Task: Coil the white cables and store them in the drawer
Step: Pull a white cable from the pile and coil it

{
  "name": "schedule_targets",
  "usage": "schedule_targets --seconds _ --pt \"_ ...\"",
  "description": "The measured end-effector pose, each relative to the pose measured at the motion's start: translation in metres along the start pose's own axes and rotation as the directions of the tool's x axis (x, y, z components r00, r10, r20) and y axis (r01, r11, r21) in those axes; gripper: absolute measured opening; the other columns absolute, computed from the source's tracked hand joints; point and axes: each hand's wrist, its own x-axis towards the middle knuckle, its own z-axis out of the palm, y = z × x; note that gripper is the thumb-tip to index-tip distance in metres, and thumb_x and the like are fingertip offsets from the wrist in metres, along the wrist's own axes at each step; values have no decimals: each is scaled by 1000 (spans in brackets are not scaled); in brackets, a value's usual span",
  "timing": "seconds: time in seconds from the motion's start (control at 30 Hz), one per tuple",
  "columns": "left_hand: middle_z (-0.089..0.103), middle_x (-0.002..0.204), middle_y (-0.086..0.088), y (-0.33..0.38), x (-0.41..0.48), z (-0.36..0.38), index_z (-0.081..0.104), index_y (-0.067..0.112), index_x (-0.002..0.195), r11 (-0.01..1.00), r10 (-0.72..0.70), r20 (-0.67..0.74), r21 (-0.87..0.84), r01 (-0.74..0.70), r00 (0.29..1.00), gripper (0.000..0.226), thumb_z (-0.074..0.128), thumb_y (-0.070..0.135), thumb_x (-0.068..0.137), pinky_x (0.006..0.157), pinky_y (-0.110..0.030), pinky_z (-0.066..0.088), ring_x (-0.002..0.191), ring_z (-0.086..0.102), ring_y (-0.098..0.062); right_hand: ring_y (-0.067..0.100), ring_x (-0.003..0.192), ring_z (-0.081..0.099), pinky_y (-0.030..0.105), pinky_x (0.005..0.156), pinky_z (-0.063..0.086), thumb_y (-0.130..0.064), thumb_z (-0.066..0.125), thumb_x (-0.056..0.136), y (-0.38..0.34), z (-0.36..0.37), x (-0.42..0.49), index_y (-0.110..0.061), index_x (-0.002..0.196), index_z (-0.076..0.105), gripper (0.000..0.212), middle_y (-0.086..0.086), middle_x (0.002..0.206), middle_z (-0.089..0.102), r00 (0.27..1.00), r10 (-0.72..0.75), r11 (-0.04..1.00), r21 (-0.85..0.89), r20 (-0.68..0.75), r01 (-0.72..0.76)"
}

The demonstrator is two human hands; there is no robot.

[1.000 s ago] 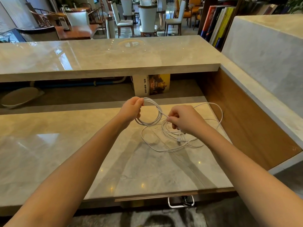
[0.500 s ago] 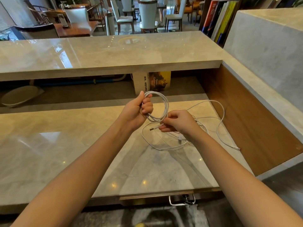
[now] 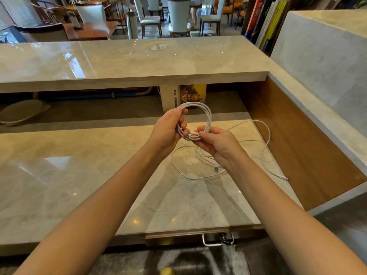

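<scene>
A coiled white cable [image 3: 207,114] is held upright above the marble desk [image 3: 79,171]. My left hand [image 3: 168,130] grips the coil's left side. My right hand [image 3: 216,143] pinches the cable's plug end against the bottom of the coil. More white cable [image 3: 266,147] lies loose on the desk under and to the right of my right hand, with one connector [image 3: 216,166] near my wrist and another [image 3: 285,178] by the wooden side panel. A metal drawer handle [image 3: 217,240] shows under the desk's front edge; the drawer looks closed.
A raised marble counter [image 3: 129,60] runs across the back, with a book [image 3: 186,96] standing in the gap beneath it. A wooden panel [image 3: 297,139] walls the right side. A pale plate [image 3: 17,114] lies at far left. Chairs and tables stand beyond.
The coil has grown tighter and rounder and risen off the desk. My right hand moved left, bringing the cable's free end up to the coil. The camera tilted slightly.
</scene>
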Motion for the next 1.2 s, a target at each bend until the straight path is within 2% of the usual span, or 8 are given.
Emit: schedule_targets --seconds 0.1,0.27,0.4,0.6,0.73,0.83,1.03,1.2 --pt "54 79 -5 -1 -4 2 59 14 108 932 148 -59 343 -119 987 25 39 26 100 73 -33 55 71 56 -20 23 86 69 27 73 60 2 52 91 4 0 0 -5 90 64 14 14 96 68 999 -6 1000 12 -38 6" --pt "55 77 -2 -5 -5 0 62 13 108 880 258 -216 454 -137 942 24 42 24 99 67 -26 55 72 57 -16 23 92 67 30 80 57 -2 51 93 10 1 -3 -7 94 65 15 12 97 68 997 -74 991 -117 -25 71" --pt "55 76 3 -8 -5 -2 64 14 106 776 369 -187 601 -191 911 24 44 24 98 67 -22 48 73 52 -10 21 92 66 27 78 57 -3 50 94 13 2 -3 -11 92 63 15 9 94 67 991 -120 990 -88 -66 114" --pt "53 75 -1 -5 -3 -10 63 9 112 916 145 -260 400 -30 955 29 41 23 99 68 -22 52 71 53 -12 18 77 57 30 73 50 0 46 92 5 5 -6 -11 92 60 18 5 77 58 974 -95 989 -93 205 116" --pt "50 75 -3 3 -4 -8 61 8 112 999 -30 -167 29 35 985 27 41 21 99 66 -21 50 67 50 -10 22 87 60 33 82 51 -5 55 89 7 5 -2 -15 89 62 12 3 86 61 968 -172 869 -436 182 236" --pt "48 75 -3 6 -3 -10 62 9 106 993 -76 -115 -102 64 990 25 41 21 100 63 -20 46 65 45 -9 20 88 59 29 79 50 -4 58 87 5 4 -2 -16 85 64 14 2 89 62 960 -221 830 -483 172 278" --pt "49 76 -3 12 -6 -10 62 10 103 997 -76 21 -12 76 997 23 41 20 99 68 -23 46 68 47 -11 17 80 55 29 71 49 0 53 87 3 5 -1 -14 84 66 19 5 84 58 977 -79 930 -339 200 145" --pt "51 76 -3 17 -4 -17 63 11 97 988 -116 -23 98 118 993 20 45 20 98 67 -23 51 68 51 -12 17 86 57 32 80 51 -12 57 89 7 0 4 -14 95 63 9 6 88 61 988 -47 938 -334 145 94"
